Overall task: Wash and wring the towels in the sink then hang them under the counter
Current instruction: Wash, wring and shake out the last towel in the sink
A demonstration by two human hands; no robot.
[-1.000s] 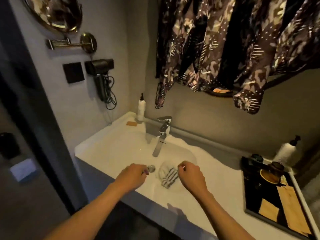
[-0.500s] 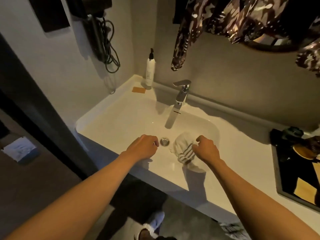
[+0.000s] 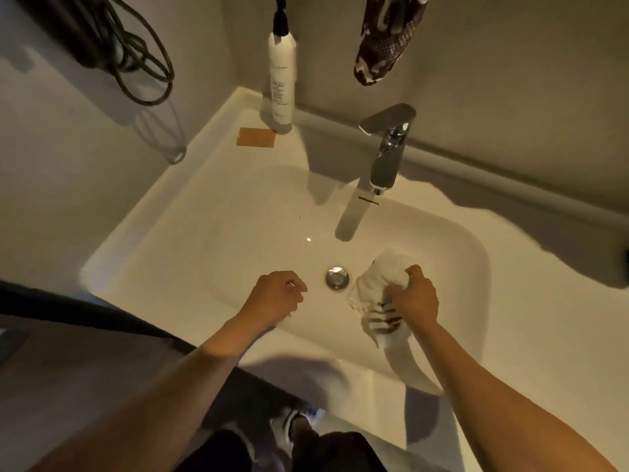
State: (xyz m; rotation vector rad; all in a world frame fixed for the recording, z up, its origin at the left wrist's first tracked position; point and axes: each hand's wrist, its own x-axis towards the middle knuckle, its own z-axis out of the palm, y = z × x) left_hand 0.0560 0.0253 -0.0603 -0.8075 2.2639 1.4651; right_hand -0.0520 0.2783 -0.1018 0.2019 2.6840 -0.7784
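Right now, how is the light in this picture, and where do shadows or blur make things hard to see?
Head view: dim warm light; the faucet casts a sharp shadow into the sink; small glare near the drain; the right hand grips the striped towel, its stripes slightly blurred; edges bend from the wide lens.

Warm, dim light falls on a grey plaster wall (image 3: 510, 80); a coiled black cord (image 3: 136, 59) hangs at 11 o'clock, patterned fabric (image 3: 381, 39) at 1 o'clock, dark floor (image 3: 51, 369) at 8 o'clock.
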